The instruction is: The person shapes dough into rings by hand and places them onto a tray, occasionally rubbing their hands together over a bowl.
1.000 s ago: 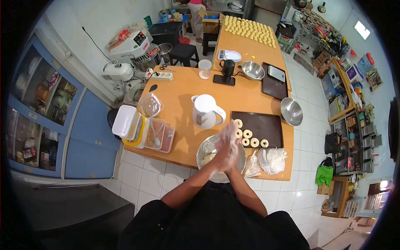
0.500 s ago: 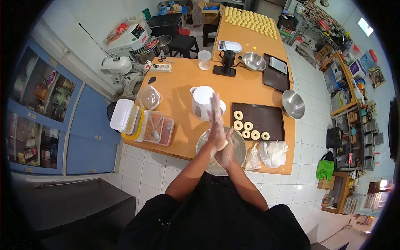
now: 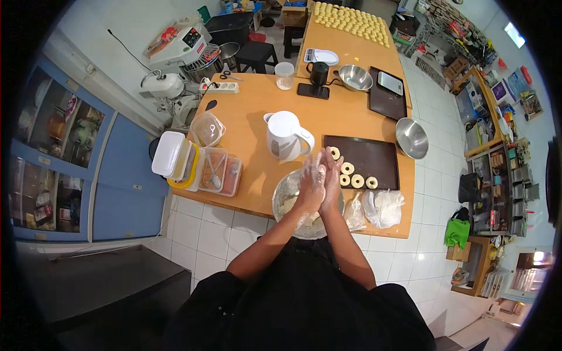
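Observation:
Palm to palm, my left hand [image 3: 310, 188] and my right hand [image 3: 332, 182] press together above a metal bowl [image 3: 279, 197], both dusted with flour. The piece of dough between them is mostly hidden by the palms and fingers. Inside the bowl lies pale, floury dough [image 3: 288, 205]. Just beyond my fingertips, a dark baking tray [image 3: 374, 153] carries several dough rings [image 3: 357, 181] along its left and near sides. A white electric kettle [image 3: 283, 136] stands behind the bowl.
Plastic bags [image 3: 383, 207] lie right of the bowl. Food containers [image 3: 212, 169] stand at the table's left. A steel bowl [image 3: 412, 138] sits at the right edge. Farther back are a phone [image 3: 313, 90], a kitchen scale [image 3: 321, 56] and rows of dough balls [image 3: 351, 23].
My hands have rotated against each other: the left fingers no longer reach far forward, and the palms now line up. The dough seen between them is now mostly covered. The view has shifted slightly.

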